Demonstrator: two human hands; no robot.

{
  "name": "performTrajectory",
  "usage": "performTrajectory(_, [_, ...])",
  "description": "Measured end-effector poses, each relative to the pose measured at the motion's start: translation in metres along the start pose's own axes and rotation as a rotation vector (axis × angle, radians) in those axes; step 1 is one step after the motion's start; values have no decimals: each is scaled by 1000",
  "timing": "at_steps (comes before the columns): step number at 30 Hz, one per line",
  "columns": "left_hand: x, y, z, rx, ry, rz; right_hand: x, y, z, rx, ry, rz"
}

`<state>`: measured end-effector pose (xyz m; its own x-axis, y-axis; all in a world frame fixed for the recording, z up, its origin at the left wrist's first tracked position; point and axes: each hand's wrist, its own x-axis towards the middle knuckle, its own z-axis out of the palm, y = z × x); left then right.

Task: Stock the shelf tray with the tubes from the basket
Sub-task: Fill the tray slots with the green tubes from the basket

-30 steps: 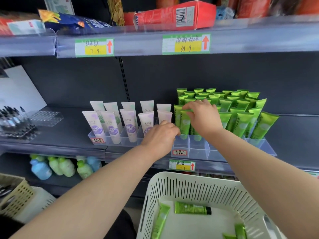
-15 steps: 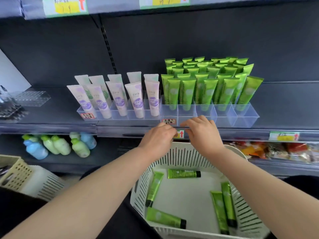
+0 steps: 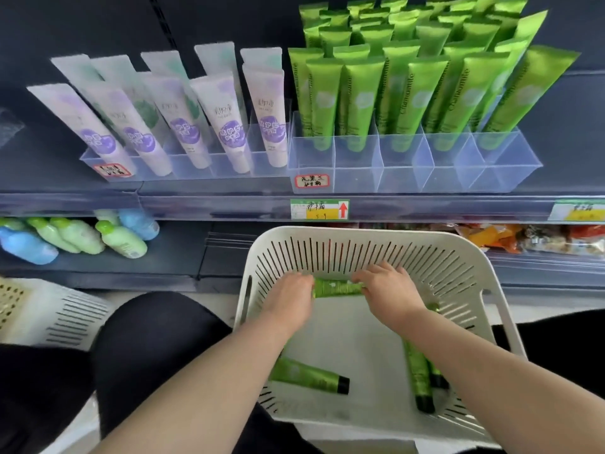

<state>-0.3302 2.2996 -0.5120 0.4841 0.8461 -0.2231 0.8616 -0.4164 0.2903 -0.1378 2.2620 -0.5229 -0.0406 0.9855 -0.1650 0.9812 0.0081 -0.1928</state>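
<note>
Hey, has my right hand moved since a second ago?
Yes. The right hand left the tray and came down into the basket below it, where it holds a tube.

Inside the white basket (image 3: 360, 234), near its far wall, the left hand (image 3: 288, 299) and right hand (image 3: 389, 293) hold one green tube (image 3: 337, 287) by its ends.

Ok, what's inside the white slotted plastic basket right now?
In the basket, the right hand grips a green plastic tube; the left hand covers its other end. A black-capped green tube lies front-left. The right forearm partly hides more tubes.
</note>
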Motion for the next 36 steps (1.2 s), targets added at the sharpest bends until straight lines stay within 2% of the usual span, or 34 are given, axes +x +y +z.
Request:
performTrajectory(10, [12, -8, 29, 103, -176, -117, 34, -13, 48, -49, -295, 10])
performTrajectory(14, [12, -7, 34, 135, -182, -177, 32, -11, 62, -106, -299, 33])
performTrajectory(21, [10, -10, 41, 150, -230, -262, -2, -6, 65, -358, -278, -157])
performTrajectory(24, [8, -11, 45, 155, -260, -287, -3, -4, 60, -305, -261, -99])
performTrajectory(28, [9, -15, 52, 134, -275, -371, -11, 4, 58, -185, -344, -168])
performTrajectory(32, [10, -15, 57, 147, -282, -372, -24, 5, 63, -62, -358, -164])
performTrajectory(36, [6, -13, 59, 196, -291, -311, -24, 1, 67, -126, -424, -257])
